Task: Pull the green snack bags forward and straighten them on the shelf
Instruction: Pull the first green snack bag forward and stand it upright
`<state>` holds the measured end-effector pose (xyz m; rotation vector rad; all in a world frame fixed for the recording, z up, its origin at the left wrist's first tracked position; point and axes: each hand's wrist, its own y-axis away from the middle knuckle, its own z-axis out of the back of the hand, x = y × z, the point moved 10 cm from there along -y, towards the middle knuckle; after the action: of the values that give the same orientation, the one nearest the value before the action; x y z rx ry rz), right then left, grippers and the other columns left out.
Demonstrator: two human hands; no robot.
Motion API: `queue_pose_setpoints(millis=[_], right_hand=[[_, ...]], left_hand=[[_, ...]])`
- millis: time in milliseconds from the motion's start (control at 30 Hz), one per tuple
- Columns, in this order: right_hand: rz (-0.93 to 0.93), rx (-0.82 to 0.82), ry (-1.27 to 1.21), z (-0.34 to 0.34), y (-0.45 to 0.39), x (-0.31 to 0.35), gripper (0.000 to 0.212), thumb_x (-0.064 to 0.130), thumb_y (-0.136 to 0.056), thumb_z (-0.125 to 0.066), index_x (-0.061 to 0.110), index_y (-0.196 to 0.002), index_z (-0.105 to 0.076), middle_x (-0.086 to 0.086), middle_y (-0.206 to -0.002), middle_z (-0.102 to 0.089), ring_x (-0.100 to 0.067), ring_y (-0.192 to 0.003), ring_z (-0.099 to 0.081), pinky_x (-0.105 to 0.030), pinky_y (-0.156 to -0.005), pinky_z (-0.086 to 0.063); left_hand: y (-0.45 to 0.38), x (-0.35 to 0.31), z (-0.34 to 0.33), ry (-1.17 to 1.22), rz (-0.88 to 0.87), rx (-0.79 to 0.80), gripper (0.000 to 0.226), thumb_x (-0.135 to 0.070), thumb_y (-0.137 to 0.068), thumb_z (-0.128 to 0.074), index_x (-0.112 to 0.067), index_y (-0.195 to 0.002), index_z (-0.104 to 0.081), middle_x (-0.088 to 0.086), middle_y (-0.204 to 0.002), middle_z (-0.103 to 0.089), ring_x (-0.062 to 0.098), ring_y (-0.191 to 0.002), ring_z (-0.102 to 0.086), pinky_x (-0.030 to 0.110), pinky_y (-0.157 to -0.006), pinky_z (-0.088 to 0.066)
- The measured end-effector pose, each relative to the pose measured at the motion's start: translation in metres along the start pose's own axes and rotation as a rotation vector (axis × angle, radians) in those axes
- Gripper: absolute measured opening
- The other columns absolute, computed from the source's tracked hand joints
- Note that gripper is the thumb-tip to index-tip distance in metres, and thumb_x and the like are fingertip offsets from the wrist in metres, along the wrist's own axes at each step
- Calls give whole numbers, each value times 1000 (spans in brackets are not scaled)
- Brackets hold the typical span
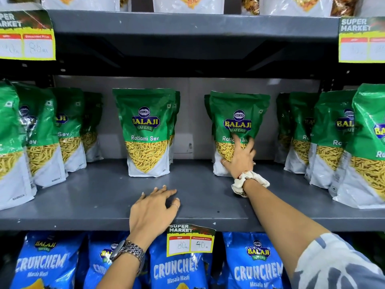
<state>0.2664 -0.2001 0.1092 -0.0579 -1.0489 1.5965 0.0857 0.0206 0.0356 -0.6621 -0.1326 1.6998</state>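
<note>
On the grey shelf (pixel 100 197), an upright green snack bag (pixel 237 122) at about 2 o'clock from the frame centre is gripped low on its front by the right hand (pixel 239 157), fingers spread over the clear window and thumb hooked round its lower left edge. The left hand (pixel 154 209) is laid palm down and open on the bare shelf front at 6 o'clock, nothing being held. A second green bag (pixel 145 130) is stood upright at 11 o'clock, well apart from the gripped one, while further green bags (pixel 41 138) are ranged at 9 and 3 o'clock.
</note>
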Motion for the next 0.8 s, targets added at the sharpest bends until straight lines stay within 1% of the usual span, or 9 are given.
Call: queue_pose_setpoints(millis=[133,233,367,667,800], right_hand=[[21,6,-33,15,10,-3,91,22,-71,-80,33,-144,-27,-24,-151,-13,-51,-125,-34,-59,-92,-45],[56,-7,-75,30,23,-2,93,18,-70,-81,34,-144,-27,-24,-151,-13,-51,-124,-35,-57,-94,-43],[82,-18,-101,50,44,-2,94,17,-69,-82,35,-144,-29,-22,-150,-14,-49,-122,-38,-54,-92,-44],[101,-44,-113,90,79,-6,96,22,-68,-84,40,-143,-26,-16,-151,-12,-46,-127,-35,-59,-92,-46],[122,-68,-114,104,93,-7,96,25,-68,-84,40,-144,-27,-16,-151,-14,-46,-127,-36,-57,-93,-45]], left_hand=[[0,-1,-1,-26,-14,26,44,-51,-90,-37,-43,-132,-44,-14,-150,-35,8,-140,-27,34,-115,-21],[-1,0,-6,-22,-34,90,46,-52,-89,-36,-45,-134,-41,-13,-152,-31,9,-141,-24,37,-117,-18],[-1,1,-12,-40,-46,155,48,-53,-89,-34,-44,-136,-38,-12,-154,-27,10,-142,-21,39,-117,-16],[1,-3,-12,-74,-67,172,53,-54,-86,-28,-43,-138,-35,-9,-155,-25,12,-143,-22,40,-118,-15],[2,-3,-12,-88,-74,173,50,-51,-89,-30,-42,-138,-35,-8,-155,-25,13,-142,-23,41,-117,-15]])
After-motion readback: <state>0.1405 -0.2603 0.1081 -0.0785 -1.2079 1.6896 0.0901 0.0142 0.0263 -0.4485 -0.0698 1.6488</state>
